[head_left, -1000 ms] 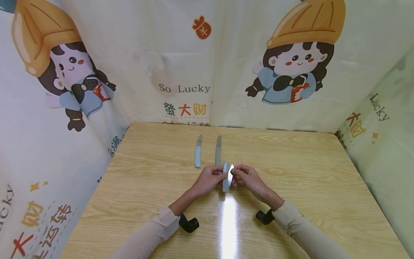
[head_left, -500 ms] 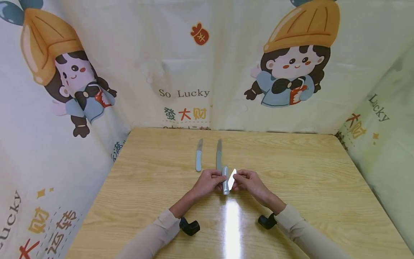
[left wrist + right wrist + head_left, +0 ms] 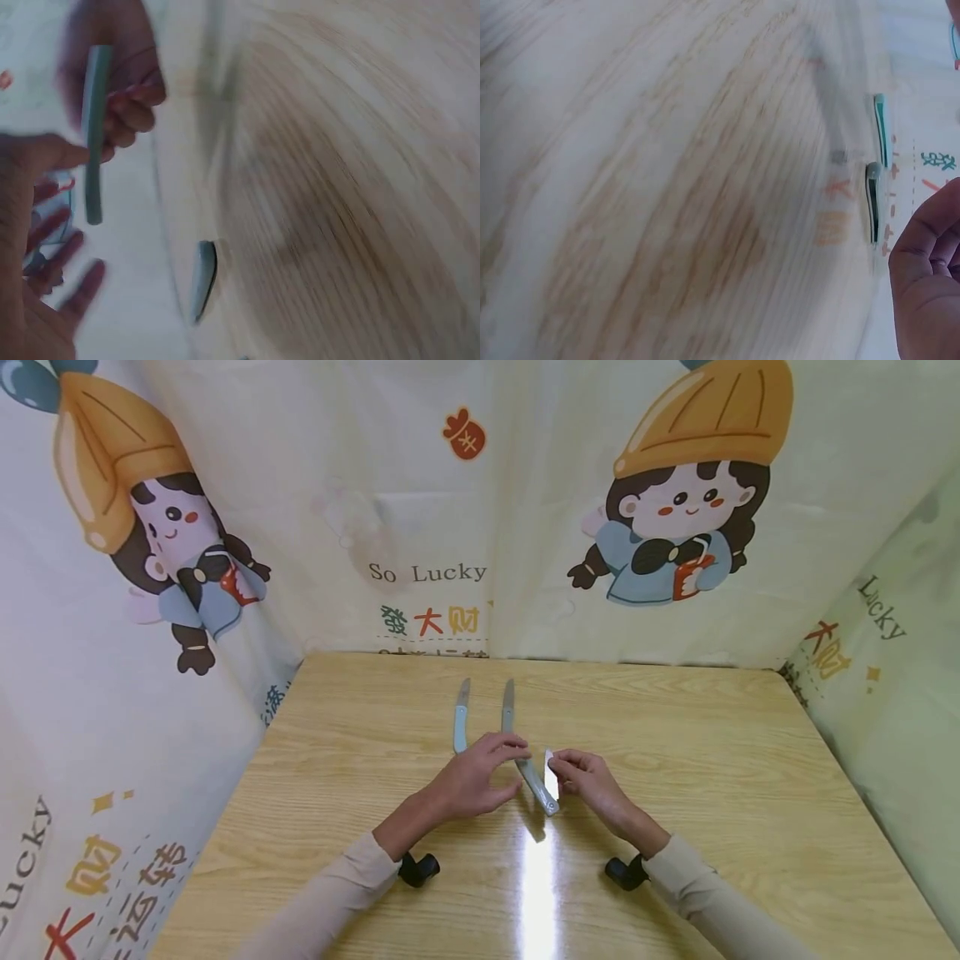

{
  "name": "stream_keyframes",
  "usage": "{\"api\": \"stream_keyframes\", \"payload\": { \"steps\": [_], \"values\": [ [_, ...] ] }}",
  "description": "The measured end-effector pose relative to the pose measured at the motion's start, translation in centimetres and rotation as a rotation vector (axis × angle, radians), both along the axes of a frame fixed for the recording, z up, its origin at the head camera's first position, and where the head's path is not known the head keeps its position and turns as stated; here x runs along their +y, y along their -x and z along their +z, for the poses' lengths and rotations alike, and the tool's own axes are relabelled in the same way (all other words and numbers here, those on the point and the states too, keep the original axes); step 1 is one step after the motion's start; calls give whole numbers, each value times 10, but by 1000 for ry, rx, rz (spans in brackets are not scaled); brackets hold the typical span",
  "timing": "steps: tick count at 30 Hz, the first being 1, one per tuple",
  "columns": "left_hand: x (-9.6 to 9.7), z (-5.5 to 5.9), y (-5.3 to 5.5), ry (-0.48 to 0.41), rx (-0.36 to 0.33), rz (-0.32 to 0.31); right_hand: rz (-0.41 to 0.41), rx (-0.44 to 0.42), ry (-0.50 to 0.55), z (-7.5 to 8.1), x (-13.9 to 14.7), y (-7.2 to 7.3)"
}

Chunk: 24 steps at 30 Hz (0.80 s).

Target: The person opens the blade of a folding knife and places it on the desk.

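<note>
My right hand (image 3: 594, 787) pinches the bright blade of a partly folded folding knife (image 3: 538, 788) above the table. Its grey-green handle slants down toward the right hand, the pivot end lowest. To the left, my left hand (image 3: 474, 778) is spread, thumb apart from fingers, with fingertips overlapping the handle's upper end. In the left wrist view the handle (image 3: 94, 135) stands edge-on between the right hand (image 3: 120, 67) and the left thumb. The right wrist view catches only part of the right hand (image 3: 930, 277); the held knife is out of sight there.
Two unfolded knives lie blade-away on the wooden table (image 3: 712, 743): a light blue one (image 3: 460, 727) and a grey-green one (image 3: 507, 718), partly behind the left hand. A printed curtain (image 3: 540, 527) rises along the table's back and sides.
The left hand has released its pinch on the handle, spread its fingers and shifted left. The handle has swung from upright to slanted, its lower end moving right toward the blade.
</note>
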<state>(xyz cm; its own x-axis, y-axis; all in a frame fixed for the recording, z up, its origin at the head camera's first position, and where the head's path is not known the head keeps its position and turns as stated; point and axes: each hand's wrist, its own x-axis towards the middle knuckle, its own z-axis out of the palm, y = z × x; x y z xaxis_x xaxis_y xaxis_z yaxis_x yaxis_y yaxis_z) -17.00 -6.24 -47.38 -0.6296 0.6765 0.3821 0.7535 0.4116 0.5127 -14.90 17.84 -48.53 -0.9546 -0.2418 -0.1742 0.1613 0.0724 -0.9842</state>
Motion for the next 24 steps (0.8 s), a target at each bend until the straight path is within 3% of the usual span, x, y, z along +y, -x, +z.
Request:
{"api": "stream_keyframes", "payload": {
  "steps": [2,3,6,12,24],
  "values": [
    [1,-1,2,47,210,-91,20,6,0,-1,-1,0],
    [1,-1,3,64,282,-124,33,11,2,-1,-1,0],
    [3,-3,3,117,390,-148,64,18,6,-3,-2,-1],
    [3,-5,-1,170,418,-117,87,9,-19,-6,-2,-3],
    [-1,-9,-3,137,431,-83,55,19,-29,-7,-1,-3]
  ]
}}
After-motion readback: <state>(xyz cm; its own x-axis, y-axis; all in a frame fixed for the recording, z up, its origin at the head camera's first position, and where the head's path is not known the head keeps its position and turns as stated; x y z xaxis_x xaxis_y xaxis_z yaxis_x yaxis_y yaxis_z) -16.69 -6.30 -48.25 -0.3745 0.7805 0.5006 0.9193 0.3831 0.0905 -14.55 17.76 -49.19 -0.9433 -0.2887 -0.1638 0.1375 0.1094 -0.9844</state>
